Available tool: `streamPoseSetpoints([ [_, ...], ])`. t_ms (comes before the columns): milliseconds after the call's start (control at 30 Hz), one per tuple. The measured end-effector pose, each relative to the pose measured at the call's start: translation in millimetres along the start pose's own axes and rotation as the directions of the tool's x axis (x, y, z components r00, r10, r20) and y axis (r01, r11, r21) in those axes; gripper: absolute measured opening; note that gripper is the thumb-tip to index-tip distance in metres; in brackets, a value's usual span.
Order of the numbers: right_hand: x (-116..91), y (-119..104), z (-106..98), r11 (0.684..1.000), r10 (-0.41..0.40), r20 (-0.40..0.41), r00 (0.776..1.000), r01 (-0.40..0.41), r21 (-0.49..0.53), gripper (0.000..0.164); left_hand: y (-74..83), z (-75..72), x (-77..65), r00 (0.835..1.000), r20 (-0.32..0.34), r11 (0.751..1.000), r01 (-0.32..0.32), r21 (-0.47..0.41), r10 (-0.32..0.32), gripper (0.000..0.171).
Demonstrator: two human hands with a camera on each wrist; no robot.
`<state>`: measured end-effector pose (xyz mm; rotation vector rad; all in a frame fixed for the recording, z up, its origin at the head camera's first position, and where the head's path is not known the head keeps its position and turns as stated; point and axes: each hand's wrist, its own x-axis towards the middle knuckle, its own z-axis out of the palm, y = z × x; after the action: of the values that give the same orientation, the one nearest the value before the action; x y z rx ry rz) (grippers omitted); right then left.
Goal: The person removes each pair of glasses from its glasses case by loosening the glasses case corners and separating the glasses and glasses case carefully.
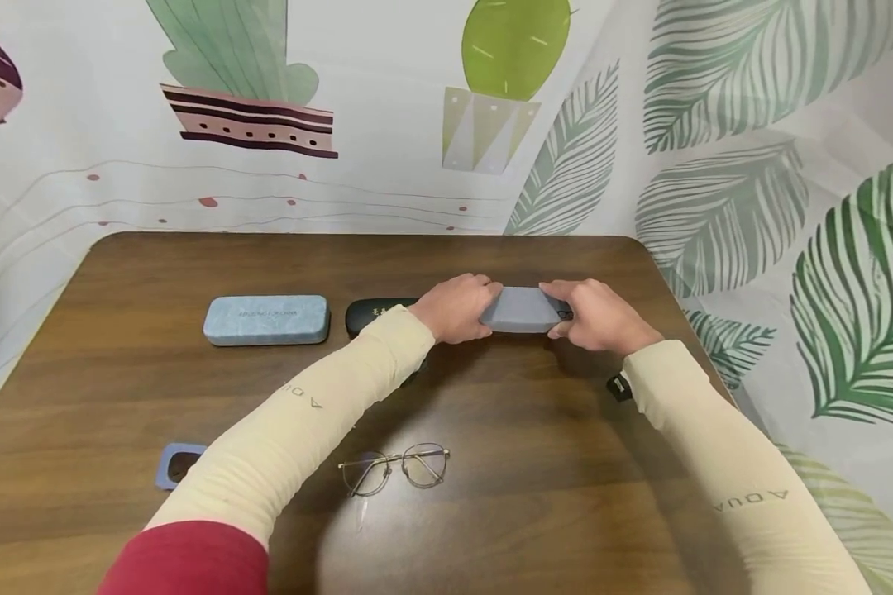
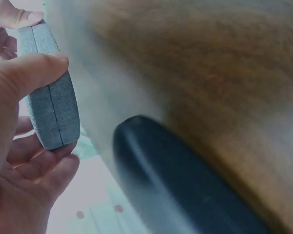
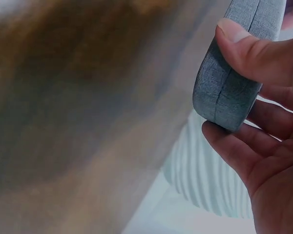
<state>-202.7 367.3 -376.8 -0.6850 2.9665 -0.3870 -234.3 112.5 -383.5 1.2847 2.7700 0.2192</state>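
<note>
Both hands hold a grey-blue fabric glasses case (image 1: 522, 310) near the back right of the table, one at each end. My left hand (image 1: 457, 306) grips its left end, with the thumb across the seam side in the left wrist view and the fingers around the end. Its right end is between the thumb and fingers of my right hand (image 1: 601, 316). The seam runs closed along the case (image 3: 219, 92) in the right wrist view. Just left of my left hand lies a black glasses case (image 1: 368, 314) with gold lettering, partly hidden by hand and sleeve.
A light blue glasses case (image 1: 266, 321) lies at the back left of the brown wooden table (image 1: 536, 496). Thin metal-framed glasses (image 1: 394, 468) lie near the front middle. Blue-framed sunglasses (image 1: 169, 467) are partly covered by the left sleeve. A patterned curtain (image 1: 387, 83) hangs behind.
</note>
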Motion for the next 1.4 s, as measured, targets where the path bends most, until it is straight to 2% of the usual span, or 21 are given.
streamPoseSetpoints([
  [300,-3,-10,-33,0.999,-0.037,-0.054,0.998,0.036,-0.024,0.07,-1.6,-30.7,-5.0,0.997,-0.068,0.998,-0.044,-0.046,0.041,0.063],
  [500,-5,-14,-48,0.997,-0.062,-0.088,0.994,0.059,-0.04,0.069,-1.2,-51.0,-5.9,0.996,-0.076,0.996,-0.056,-0.076,0.05,0.054],
  [633,-5,-18,-55,0.996,-0.07,-0.102,0.992,0.065,-0.054,0.069,-0.5,-59.1,-9.1,0.997,-0.068,0.995,-0.047,-0.083,0.042,0.051],
  [867,-13,-23,-60,0.995,-0.066,-0.098,0.993,0.058,-0.081,0.071,7.2,-62.8,-13.4,0.998,-0.052,0.995,-0.036,-0.09,0.031,0.05],
  [1267,-34,-34,-58,0.989,-0.12,-0.078,0.99,0.113,-0.092,0.068,23.3,-54.4,-33.3,0.994,-0.097,0.996,-0.057,-0.067,0.05,0.059],
  [1400,-43,-39,-56,0.989,-0.127,-0.073,0.989,0.121,-0.088,0.066,27.2,-50.8,-39.5,0.994,-0.094,0.995,-0.061,-0.084,0.053,0.063],
])
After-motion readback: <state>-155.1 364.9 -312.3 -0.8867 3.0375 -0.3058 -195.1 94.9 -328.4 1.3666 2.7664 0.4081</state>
